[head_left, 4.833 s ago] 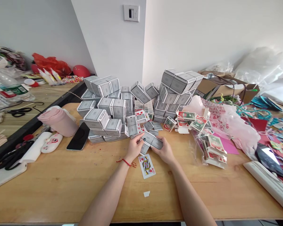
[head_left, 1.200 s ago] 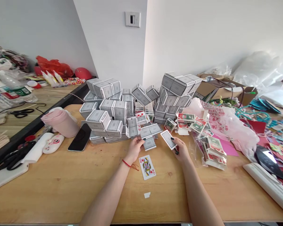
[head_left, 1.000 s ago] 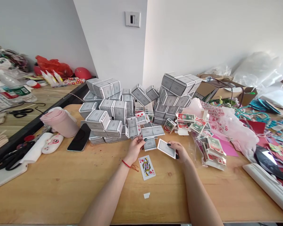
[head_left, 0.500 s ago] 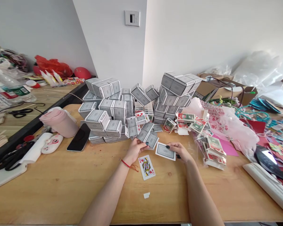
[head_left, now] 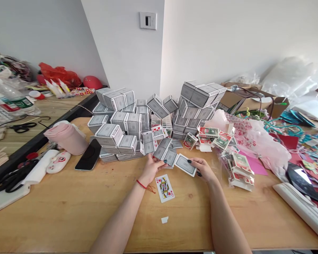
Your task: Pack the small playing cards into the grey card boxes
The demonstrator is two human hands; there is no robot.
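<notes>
My left hand (head_left: 154,167) pinches grey-backed playing cards (head_left: 165,153) joined into a folded shape, thumb on top. In my right hand (head_left: 202,168) is a single playing card (head_left: 185,165), its patterned back up and its far-left corner close to the cards at my left. Whether the two touch I cannot tell. Between my wrists a queen of hearts (head_left: 164,188) lies face up on the table (head_left: 106,211). A small torn white scrap (head_left: 164,219) lies nearer to me. Just beyond my hands stand stacked box shapes (head_left: 134,121) covered in the same card backs.
Opened red-and-green card boxes (head_left: 241,165) and a pink-white plastic bag (head_left: 250,132) lie to the right. A black phone (head_left: 88,155), a pink cup (head_left: 66,137) and black-handled scissors (head_left: 18,176) are on the left. A white bar-shaped object (head_left: 302,211) lies at the right edge.
My right hand has turned its card slightly clockwise and brought it a little up and left, closer to the folded cards. My left hand has hardly moved.
</notes>
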